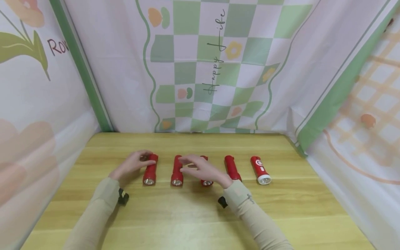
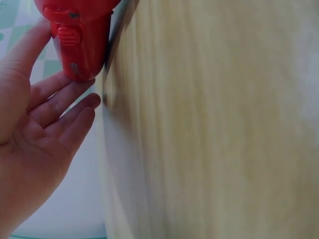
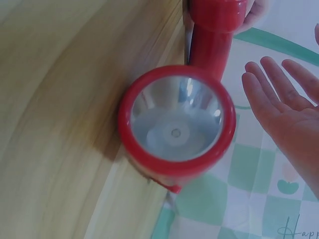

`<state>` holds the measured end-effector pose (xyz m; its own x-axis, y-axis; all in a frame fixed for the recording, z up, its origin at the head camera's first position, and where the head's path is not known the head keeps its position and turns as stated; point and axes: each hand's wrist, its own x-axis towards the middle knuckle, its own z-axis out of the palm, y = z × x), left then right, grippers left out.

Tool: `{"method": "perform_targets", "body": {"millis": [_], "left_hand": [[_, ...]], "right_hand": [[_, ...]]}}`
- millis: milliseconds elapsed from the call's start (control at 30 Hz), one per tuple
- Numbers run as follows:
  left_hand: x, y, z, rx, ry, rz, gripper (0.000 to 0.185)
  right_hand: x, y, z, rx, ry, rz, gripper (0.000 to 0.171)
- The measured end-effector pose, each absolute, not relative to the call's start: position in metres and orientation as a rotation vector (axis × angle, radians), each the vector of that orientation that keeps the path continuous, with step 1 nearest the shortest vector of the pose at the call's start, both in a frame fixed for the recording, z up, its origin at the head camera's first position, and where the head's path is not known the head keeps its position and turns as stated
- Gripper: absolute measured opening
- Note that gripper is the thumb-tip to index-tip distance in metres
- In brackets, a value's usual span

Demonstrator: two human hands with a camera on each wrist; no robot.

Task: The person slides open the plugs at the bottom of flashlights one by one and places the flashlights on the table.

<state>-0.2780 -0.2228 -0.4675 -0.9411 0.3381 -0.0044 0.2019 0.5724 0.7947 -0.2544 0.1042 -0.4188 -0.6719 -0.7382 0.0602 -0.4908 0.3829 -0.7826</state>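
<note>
Two beige knit sleeves reach in from 6 o'clock over a pale wood-grain surface (image 1: 193, 215). The left hand (image 1: 131, 166) lies at 9 o'clock of the row, its fingers loosely extended, the tips touching the rear end of the leftmost red flashlight (image 1: 150, 170), a smooth plastic cylinder with a moulded switch; its grip is released, nothing clasped. The right hand (image 1: 203, 170) hovers flat with straight fingers over the second flashlight (image 1: 177, 171) and third flashlight (image 1: 205, 181), its grip also released; whether it touches them cannot be told. The right wrist view shows a round silvery reflector in a red rim. Toward 3 o'clock lie a fourth red flashlight (image 1: 232, 168) and a white-rimmed flashlight (image 1: 260, 170). Beyond, at 12 o'clock, hangs a green-checked cloth backdrop (image 1: 215, 62).
</note>
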Motion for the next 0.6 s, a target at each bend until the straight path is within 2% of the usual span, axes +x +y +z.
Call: {"method": "perform_targets", "body": {"millis": [600], "left_hand": [[-0.278,-0.221,-0.466,0.401,2.595,1.352,0.062]], "right_hand": [[-0.251,0.079,-0.419,-1.195,2.347,-1.147,0.047]]}}
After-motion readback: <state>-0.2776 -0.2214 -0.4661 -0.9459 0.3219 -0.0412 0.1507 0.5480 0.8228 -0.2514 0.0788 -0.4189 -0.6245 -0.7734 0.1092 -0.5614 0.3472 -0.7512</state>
